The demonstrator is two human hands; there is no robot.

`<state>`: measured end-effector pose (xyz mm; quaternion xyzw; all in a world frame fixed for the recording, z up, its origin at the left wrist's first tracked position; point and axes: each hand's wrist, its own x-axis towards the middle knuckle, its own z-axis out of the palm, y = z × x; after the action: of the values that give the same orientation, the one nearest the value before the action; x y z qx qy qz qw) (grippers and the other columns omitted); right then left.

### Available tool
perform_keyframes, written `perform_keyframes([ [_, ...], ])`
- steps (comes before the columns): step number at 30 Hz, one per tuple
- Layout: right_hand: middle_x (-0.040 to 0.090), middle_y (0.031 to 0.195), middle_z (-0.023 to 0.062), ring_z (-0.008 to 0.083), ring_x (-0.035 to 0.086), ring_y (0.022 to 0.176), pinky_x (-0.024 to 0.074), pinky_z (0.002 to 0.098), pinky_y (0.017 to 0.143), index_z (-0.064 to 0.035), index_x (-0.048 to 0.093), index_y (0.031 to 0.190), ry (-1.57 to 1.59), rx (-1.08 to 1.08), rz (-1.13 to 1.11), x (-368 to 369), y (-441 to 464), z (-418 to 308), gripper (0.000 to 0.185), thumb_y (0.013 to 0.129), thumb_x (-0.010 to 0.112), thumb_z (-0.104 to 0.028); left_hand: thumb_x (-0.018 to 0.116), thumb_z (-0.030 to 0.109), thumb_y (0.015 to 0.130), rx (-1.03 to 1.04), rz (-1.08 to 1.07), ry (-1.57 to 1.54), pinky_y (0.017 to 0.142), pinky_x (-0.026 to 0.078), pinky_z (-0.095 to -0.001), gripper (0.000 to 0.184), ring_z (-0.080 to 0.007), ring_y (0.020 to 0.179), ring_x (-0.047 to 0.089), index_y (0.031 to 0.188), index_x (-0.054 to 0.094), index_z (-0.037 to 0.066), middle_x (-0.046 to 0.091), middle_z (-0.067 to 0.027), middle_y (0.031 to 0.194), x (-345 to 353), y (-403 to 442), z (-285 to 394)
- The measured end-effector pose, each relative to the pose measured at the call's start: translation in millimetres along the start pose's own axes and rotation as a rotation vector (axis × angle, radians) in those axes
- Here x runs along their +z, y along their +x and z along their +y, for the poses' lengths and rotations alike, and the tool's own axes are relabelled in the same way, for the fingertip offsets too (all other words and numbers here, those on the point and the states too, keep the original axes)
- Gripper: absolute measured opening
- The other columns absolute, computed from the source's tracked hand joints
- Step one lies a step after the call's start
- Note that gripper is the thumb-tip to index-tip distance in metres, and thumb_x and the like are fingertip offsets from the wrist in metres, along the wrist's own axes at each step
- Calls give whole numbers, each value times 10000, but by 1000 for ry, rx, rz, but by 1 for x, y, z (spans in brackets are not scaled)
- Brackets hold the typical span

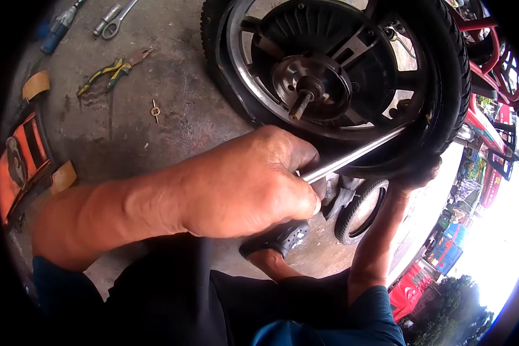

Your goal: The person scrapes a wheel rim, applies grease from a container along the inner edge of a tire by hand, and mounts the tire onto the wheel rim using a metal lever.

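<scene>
My left hand is closed around a shiny metal tire lever. The lever's far end reaches the gap between the tire and the rim of the wheel. My right hand grips the tire's lower right edge from outside; its fingers are partly hidden in shadow. A dark hub with a threaded axle sits at the wheel's middle. On the left side the tire stands away from the rim.
On the concrete floor lie pliers, a ring wrench, a socket, a blue-handled tool and a small brass-coloured part. An orange-and-black object is at left. Another tire lies beyond my shoe. A red frame stands at right.
</scene>
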<state>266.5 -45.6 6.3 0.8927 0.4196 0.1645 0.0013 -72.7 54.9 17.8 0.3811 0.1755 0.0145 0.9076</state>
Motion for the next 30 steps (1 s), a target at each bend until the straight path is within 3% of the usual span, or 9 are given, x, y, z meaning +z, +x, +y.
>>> perform_keyframes([
  [4,564,1301,175,257,563,1186,447,371,1034,60,483,1303,1540,-200,-382,23,-4,24,551,943,507,-356,572,103,912,-144,95,-159,431,349,-233,126,-63,462,455,974,591,-5,526,-13,618,40,-16,27],
  [6,504,1384,166,256,506,1250,388,383,1078,60,396,1398,1847,-172,-527,34,-2,31,538,977,487,-263,568,88,916,-224,141,-303,430,349,-243,97,-68,448,434,963,573,3,507,-10,606,57,-18,40],
  [8,505,1395,166,276,503,1251,359,413,1095,67,367,1436,2080,-83,-663,22,-4,18,660,940,560,-325,567,74,917,-273,189,-365,429,348,-248,73,-72,439,421,954,560,11,488,-6,596,74,-18,49],
  [14,606,1244,184,260,581,1134,416,367,1020,94,481,1326,1822,-32,-542,-3,-4,-20,808,790,668,-481,616,109,904,-327,324,-229,411,337,-247,160,-73,424,404,1010,577,-5,456,9,577,85,-20,62],
  [17,687,1038,168,251,636,982,457,342,934,101,520,1258,1565,-4,-440,-22,-3,-32,840,722,673,-526,650,352,935,-289,427,407,408,357,-238,351,-66,443,442,924,642,1,484,11,586,47,-31,61],
  [19,615,1107,203,300,594,1051,440,370,954,70,563,1201,1476,-71,-463,-32,4,-34,794,700,736,-522,518,545,965,-410,474,752,475,376,-252,528,-68,545,468,861,641,42,476,24,604,54,-28,75],
  [22,504,1204,241,366,520,1155,428,405,981,72,577,1158,1402,-79,-397,-37,2,-48,789,652,827,-480,420,614,972,-505,702,1086,650,429,-365,648,-169,674,527,844,605,6,522,-53,644,49,-24,69],
  [25,478,1228,265,404,514,1158,435,429,984,41,598,1154,1281,-45,-412,-48,-6,-56,782,632,840,-489,410,619,962,-619,776,1199,749,460,-455,670,-355,826,637,919,652,-5,645,-204,804,49,-24,69],
  [30,483,1280,251,413,497,1191,415,455,1018,9,601,1172,1270,15,-388,-65,-6,-65,734,630,851,-418,405,641,942,-704,913,1288,791,455,-503,670,-440,915,622,952,680,30,667,-235,872,65,-19,76],
])
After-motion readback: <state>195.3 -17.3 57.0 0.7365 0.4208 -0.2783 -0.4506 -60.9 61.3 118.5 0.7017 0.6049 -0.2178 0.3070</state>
